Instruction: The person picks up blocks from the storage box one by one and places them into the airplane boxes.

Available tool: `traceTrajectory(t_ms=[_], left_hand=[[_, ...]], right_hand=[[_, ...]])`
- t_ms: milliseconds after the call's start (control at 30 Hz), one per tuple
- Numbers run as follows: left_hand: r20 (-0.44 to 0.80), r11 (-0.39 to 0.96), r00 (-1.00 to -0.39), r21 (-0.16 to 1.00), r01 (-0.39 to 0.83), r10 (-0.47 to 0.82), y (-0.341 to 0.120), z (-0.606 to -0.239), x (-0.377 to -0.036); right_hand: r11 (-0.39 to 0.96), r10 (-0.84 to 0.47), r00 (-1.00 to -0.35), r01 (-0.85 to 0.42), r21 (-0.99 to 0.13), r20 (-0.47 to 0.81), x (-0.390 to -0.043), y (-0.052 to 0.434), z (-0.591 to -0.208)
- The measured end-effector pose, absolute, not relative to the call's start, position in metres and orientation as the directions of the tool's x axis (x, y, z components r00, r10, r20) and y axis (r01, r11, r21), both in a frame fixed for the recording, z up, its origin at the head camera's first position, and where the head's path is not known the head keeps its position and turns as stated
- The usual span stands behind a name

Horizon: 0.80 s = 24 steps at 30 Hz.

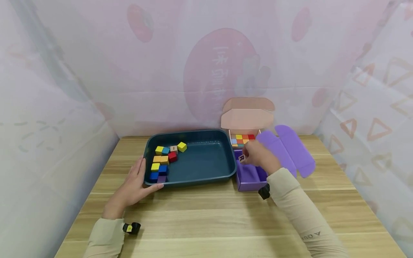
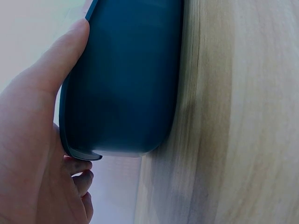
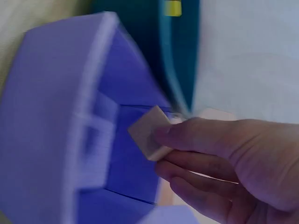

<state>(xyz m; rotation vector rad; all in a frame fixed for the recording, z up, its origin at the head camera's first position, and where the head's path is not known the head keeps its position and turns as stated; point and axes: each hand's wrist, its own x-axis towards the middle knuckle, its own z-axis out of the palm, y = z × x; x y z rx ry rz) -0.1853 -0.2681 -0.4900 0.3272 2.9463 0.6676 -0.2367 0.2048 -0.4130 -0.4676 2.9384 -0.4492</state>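
While the left hand (image 1: pixel 135 184) lay flat-fingered against the tray (image 1: pixel 193 179) corner, steadying it on the table (image 1: pixel 206 215), the right hand (image 1: pixel 259 156) pinched a lettered block (image 1: pixel 242 157) above the purple box (image 1: pixel 250 179), probably for placement.

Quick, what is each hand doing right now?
Left hand: open, resting against the teal tray.
Right hand: pinching a small lettered block over the purple box.

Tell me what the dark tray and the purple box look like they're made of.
The dark tray looks like moulded plastic: smooth, faint sheen, rounded rim. The purple box seems to be matte folded cardboard, with thin creased flaps standing open.
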Motion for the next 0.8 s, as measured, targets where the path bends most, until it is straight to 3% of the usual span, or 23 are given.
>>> traceTrajectory(t_ms=[167,333,567,800], left_hand=[[-0.043,0.868,-0.968,0.454,0.203,0.248,-0.266,-0.492,-0.184],[-0.045,0.864,-0.968,0.462,0.2,0.248,-0.264,-0.493,-0.184],[-0.04,0.871,-0.97,0.451,0.196,0.239,-0.265,-0.491,-0.185],[-0.038,0.875,-0.972,0.443,0.193,0.234,-0.268,-0.49,-0.185]], right_hand=[[0.931,-0.311,-0.947,-0.286,-0.226,-0.084,-0.24,0.196,-0.436],[0.941,-0.285,-0.955,-0.263,-0.214,-0.078,-0.242,0.191,-0.45],[0.912,-0.31,-0.95,-0.308,-0.271,0.036,-0.246,0.192,-0.462],[0.924,-0.18,-0.983,-0.185,-0.334,0.047,-0.241,0.194,-0.47]])
